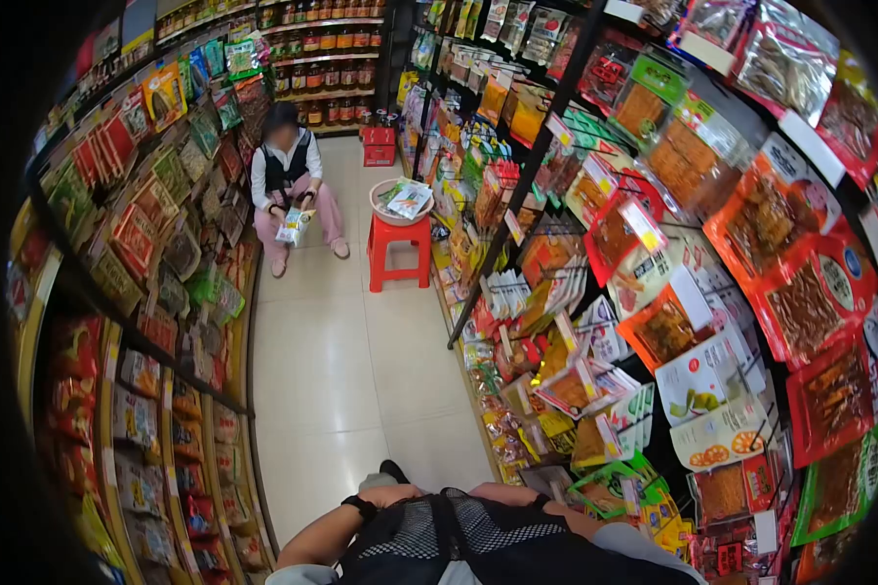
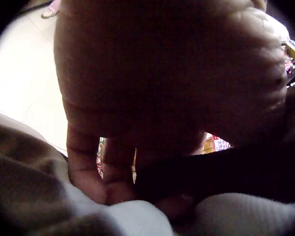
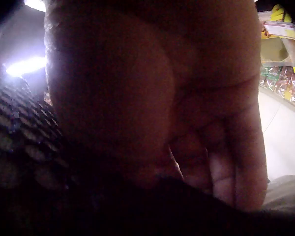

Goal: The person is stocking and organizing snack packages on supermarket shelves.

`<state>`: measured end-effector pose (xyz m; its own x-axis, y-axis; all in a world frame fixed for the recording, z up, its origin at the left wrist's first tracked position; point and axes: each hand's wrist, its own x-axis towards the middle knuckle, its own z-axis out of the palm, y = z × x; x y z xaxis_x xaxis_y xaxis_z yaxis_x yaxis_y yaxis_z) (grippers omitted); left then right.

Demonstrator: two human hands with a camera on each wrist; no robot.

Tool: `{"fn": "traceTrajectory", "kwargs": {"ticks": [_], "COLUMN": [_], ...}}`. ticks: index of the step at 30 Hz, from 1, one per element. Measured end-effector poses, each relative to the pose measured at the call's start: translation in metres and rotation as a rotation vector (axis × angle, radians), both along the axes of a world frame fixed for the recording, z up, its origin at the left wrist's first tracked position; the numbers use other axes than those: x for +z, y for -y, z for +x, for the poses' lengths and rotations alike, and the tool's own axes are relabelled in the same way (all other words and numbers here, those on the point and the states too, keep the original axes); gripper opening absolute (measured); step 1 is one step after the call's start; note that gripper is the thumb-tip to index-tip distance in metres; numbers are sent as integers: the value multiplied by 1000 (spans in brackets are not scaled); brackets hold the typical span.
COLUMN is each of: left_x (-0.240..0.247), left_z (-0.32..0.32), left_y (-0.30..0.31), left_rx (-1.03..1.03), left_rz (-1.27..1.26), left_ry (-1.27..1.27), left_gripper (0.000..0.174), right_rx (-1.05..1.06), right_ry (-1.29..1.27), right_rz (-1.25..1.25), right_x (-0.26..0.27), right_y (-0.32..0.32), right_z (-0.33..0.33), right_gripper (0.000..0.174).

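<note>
Pressing close to the body, the left hand (image 2: 172, 78) fills its wrist view. Its fingers (image 2: 82, 167) run fairly straight downward with their tips sunk in a fold of pale cloth (image 2: 137, 216), and I cannot tell whether they pinch that cloth or only lie in it. A dark band (image 2: 226, 172) crosses just beside them. The right hand (image 3: 152, 88) hangs with its fingers (image 3: 246, 162) loosely bent and released, holding nothing. Their tips rest against dark cloth (image 3: 137, 211), and the black mesh vest (image 3: 14, 128) is just to one side. From the head view both hands are tucked in at the waist and mostly hidden by that vest; a black wristband (image 1: 364, 507) shows on the left forearm. Ahead of the fingers a tiled floor (image 1: 332, 370) runs down a narrow shop aisle. On the right-hand fingers' side, racks of hanging snack packets (image 1: 673, 322) crowd in near. On the left-hand fingers' side, shelves (image 1: 146, 292) of bagged goods line the aisle. Well ahead, a red stool (image 1: 398, 249) stands on the right half of the aisle carrying a round basin (image 1: 385, 210) with packets in it. Just beside it a seated person (image 1: 288, 175) takes up the left half and holds a packet (image 1: 293, 226). Beyond them are a red crate (image 1: 379, 146) and back shelves of jars (image 1: 322, 68).
</note>
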<state>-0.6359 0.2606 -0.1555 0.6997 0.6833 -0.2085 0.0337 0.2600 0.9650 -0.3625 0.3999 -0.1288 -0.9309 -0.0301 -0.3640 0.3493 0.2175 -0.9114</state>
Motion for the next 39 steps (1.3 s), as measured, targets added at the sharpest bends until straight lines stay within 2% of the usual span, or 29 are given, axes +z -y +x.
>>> {"fn": "traceTrajectory", "kwargs": {"ticks": [2,3,5,7,8,11,12,13,15,16,17,18,19,20,21,22,23,25,27,30,33,35,36,38,39], "left_x": [-45,-40,-37,-44,-36,8,-8,-11,-15,16,47,57,62,50,51,64,56,38,24,47,46,42,43,47,45], "left_z": [-28,-35,-53,-77,-91,-119,-124,-131,-150,-159,-168,-176,-188,-204,-217,-226,-242,-273,-303,-320,-337,-344,-348,-359,-364], "left_y": [-17,-25,-38,-52,-57,-78,-83,-87,-104,-118,-132,-146,-164,-186,-202,-220,-239,-277,-317,-364,-399,-416,-428,-458,-469], "left_rx": [8,11,35,35,66,152,237,310,460,534,609,703,800,976,966,944,789,539,199,177,115,137,68,-71,-76], "left_rz": [2,-3,-92,-86,-124,-241,-116,-136,-168,-169,-171,-263,-349,-997,-798,-603,-437,-60,118,184,223,245,189,74,74], "left_ry": [-20,-21,-9,15,-20,-119,-119,-96,-63,-102,-142,-130,-119,128,86,45,-66,-272,-447,-477,-458,-398,-398,-393,-391], "left_gripper": [42,42,41,40,43,51,35,34,33,33,33,33,33,32,33,34,34,34,35,33,31,31,31,31,31], "right_rx": [-2,4,16,12,5,106,17,-63,-144,-310,-337,-360,-303,-252,-128,-92,-61,-153,-183,-118,-144,-216,-265,-378,-435], "right_ry": [18,65,169,226,235,312,195,74,2,40,129,216,175,133,-31,-78,-126,14,-162,-101,-101,-151,-113,20,117], "right_rz": [10,37,28,-19,-31,-49,-65,-76,-170,-250,-326,-404,-300,-194,93,176,260,15,73,231,330,248,163,-49,-176], "right_x": [-18,13,33,17,10,66,9,-49,-41,-44,-57,-72,-70,-67,-63,-43,-23,9,-23,13,5,-34,-41,-38,-31], "right_y": [-21,-32,-49,-65,-72,-101,-105,-108,-137,-149,-163,-181,-200,-219,-241,-261,-280,-310,-337,-373,-394,-399,-402,-412,-420], "right_z": [-22,-40,-59,-78,-88,-138,-134,-129,-158,-174,-188,-203,-221,-238,-252,-265,-278,-289,-300,-318,-324,-327,-328,-331,-334], "right_gripper": [32,32,34,34,34,36,36,37,36,33,32,31,31,30,30,29,29,30,28,28,30,29,29,31,33]}}
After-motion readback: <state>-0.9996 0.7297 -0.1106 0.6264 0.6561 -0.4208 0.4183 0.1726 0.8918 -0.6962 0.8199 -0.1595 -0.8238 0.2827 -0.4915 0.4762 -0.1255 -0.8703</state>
